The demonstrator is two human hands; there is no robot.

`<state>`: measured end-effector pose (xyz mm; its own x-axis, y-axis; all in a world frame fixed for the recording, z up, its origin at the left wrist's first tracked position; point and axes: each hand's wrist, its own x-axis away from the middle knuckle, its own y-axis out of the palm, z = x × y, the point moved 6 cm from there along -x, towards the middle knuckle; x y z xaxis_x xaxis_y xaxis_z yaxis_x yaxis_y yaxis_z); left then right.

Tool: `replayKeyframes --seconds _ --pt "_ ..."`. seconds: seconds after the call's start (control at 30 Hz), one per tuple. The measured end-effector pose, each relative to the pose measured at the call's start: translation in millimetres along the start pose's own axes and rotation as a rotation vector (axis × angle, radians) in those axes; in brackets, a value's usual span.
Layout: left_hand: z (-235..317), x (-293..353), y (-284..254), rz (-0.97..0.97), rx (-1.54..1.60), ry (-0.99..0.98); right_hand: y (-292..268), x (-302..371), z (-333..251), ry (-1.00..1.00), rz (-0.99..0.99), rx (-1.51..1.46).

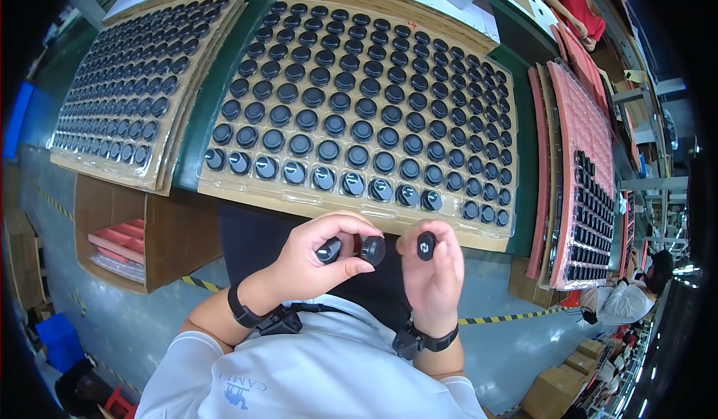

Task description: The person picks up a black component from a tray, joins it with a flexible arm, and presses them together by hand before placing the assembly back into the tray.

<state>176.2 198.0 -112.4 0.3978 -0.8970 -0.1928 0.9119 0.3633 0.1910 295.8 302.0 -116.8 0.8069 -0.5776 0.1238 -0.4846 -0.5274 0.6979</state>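
Observation:
Just in front of the middle tray, my left hand (318, 258) is closed around two small black rounded pieces. One black round piece (373, 250) sits between thumb and fingertips; the other, a black piece with a white mark (328, 251), lies in the curl of the fingers. Beside it, my right hand (436, 273) is raised, its fingers bent around a black oval piece with a white mark (425, 246). Beyond both hands is a clear plastic tray (299, 194) on brown cardboard, with rows of similar black round pieces (339, 102). Several front-row pieces show white marks.
A second filled tray stack (161, 176) stands at left on the green bench (196, 120). Pink trays (572, 112) with black pieces lean at right. Below left is an open cardboard box (161, 247). A person in red (576, 11) sits at far right.

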Motion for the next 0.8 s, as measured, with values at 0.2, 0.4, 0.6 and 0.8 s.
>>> replayKeyframes --seconds 0.2,0.4,0.6,0.8 --pt "16 1 5 -0.007 -0.212 0.148 27 4 -24 -0.494 -0.136 1.035" --pt "21 3 9 -0.027 -0.258 0.212 37 7 -12 -0.566 -0.160 1.138" --pt "25 2 8 -0.012 -0.269 0.230 27 3 -9 -0.411 -0.106 0.841" --pt "26 2 9 -0.005 -0.306 0.264 20 7 -10 -0.363 -0.058 0.580"
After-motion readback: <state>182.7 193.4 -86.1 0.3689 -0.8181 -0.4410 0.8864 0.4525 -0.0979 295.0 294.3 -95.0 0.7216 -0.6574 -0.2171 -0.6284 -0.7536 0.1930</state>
